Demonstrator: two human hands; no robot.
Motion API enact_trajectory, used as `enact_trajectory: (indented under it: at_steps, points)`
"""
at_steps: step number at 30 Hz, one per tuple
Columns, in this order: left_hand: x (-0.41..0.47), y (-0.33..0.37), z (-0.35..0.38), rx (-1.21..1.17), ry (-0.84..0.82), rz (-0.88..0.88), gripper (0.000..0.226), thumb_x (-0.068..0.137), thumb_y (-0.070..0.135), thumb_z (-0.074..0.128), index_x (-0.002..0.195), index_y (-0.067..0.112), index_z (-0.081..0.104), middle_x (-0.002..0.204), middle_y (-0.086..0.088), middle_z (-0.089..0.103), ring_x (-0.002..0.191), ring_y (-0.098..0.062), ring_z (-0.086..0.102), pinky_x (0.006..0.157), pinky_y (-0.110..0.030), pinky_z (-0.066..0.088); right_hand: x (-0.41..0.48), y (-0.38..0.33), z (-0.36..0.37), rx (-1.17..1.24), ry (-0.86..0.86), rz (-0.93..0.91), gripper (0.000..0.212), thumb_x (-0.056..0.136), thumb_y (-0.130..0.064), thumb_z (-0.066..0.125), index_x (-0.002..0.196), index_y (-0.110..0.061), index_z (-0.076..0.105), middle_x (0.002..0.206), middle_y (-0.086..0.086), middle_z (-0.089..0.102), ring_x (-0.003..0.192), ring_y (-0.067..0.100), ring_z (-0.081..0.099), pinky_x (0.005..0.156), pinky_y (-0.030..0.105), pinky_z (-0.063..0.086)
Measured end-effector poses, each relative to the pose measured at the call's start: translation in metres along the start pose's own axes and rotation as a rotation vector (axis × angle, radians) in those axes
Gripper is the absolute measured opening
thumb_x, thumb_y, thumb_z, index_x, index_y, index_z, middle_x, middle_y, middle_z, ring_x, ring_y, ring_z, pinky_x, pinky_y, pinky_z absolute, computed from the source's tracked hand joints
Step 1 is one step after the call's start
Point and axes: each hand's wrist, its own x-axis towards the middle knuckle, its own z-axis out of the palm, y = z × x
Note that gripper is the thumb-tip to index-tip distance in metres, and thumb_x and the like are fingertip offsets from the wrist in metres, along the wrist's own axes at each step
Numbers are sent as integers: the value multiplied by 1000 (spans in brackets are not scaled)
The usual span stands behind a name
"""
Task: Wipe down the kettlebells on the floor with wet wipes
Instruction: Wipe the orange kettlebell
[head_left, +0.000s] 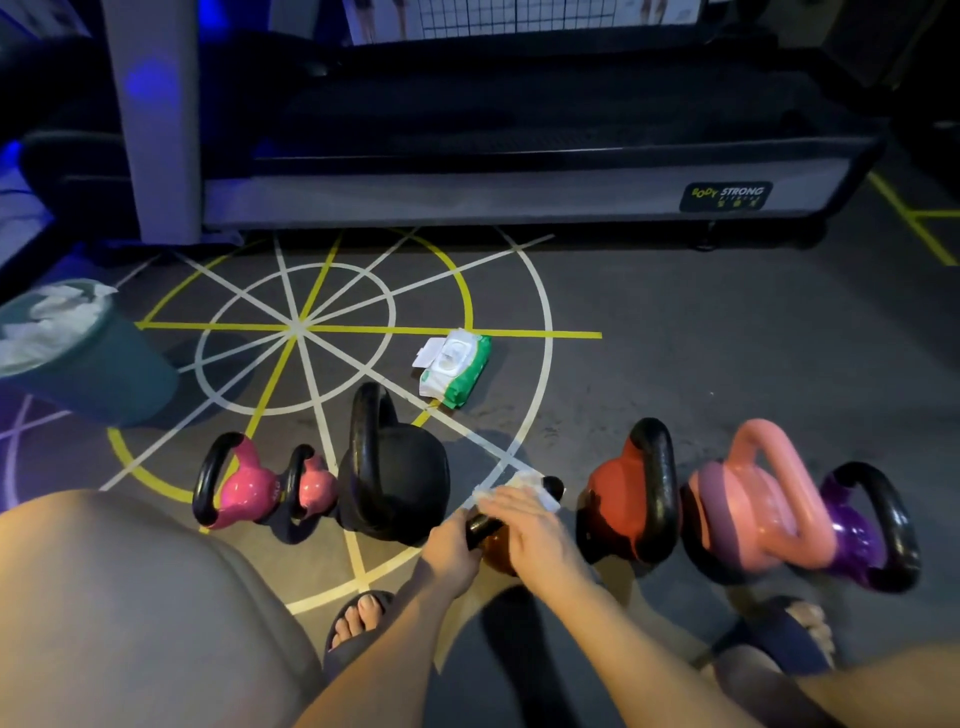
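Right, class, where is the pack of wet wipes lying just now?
In the head view the pack of wet wipes lies mid-frame on the floor, just beyond and right of the large black kettlebell.

Marked floor (675, 338), kettlebells (410, 467), wipes pack (457, 371), bin (104, 374)
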Motion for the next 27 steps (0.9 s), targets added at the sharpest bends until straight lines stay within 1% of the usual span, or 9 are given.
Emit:
enact_trajectory:
  at_steps: [5,9,12,15,17,20,22,24,27]
  points:
    - [4,-1,1,-28,-15,-17,25,95,14,64,112,31,58,95,10,61,93,-11,59,80,-25,45,-7,30,-39,136,95,484,63,97,-2,46,145,-44,44,113,-2,63,100,9,59,99,19,43]
    - [5,0,1,-16,11,-12,28,96,15,64,122,23,59,100,6,65,95,-14,62,79,-24,44,-7,-3,-7,39,-16,153,61,93,6,45,141,-30,54,149,-20,40,142,-9,25,119,12,8]
    - [4,-4,-1,22,-21,40,34,97,14,59,132,16,58,120,-5,68,112,-22,65,89,-24,48,-8,-19,20,2,-177,-16,48,96,1,43,138,-16,59,150,-5,47,145,7,31,122,18,4]
    - [6,-11,-2,28,-38,42,32,94,20,66,124,22,57,109,0,67,109,-20,65,84,-22,44,-1,-2,3,-9,-68,33,45,97,-5,45,136,-22,60,145,-13,48,139,5,41,122,31,23]
    - [7,-13,-3,32,-41,26,31,92,24,69,120,25,57,100,4,63,102,-16,64,82,-23,45,3,15,-29,34,14,257,51,97,-3,48,137,-33,59,140,-14,51,120,7,57,110,22,39]
    - [8,-13,-4,42,-42,9,31,92,24,70,119,27,55,99,6,62,96,-13,62,83,-25,48,2,29,-56,38,-56,441,58,99,-11,48,142,-51,45,142,-9,52,100,10,67,96,28,53]
    - [9,-12,-3,54,-42,8,32,92,24,70,119,25,55,99,5,61,97,-14,62,85,-26,50,1,19,-50,-2,-67,341,61,98,-7,48,144,-47,44,153,-20,36,137,3,43,119,30,31]
    - [8,-11,-3,64,-41,16,34,91,25,70,121,23,55,102,2,63,102,-18,64,88,-29,51,0,1,-27,-68,-102,126,61,96,0,47,145,-34,46,149,-29,26,141,-13,11,124,26,8]
    - [7,-10,-2,55,-45,29,43,93,26,66,135,22,54,121,-5,68,114,-23,64,94,-29,49,-8,-17,3,-44,-237,-87,61,88,3,44,143,-23,53,149,-20,39,139,-17,16,124,24,1]
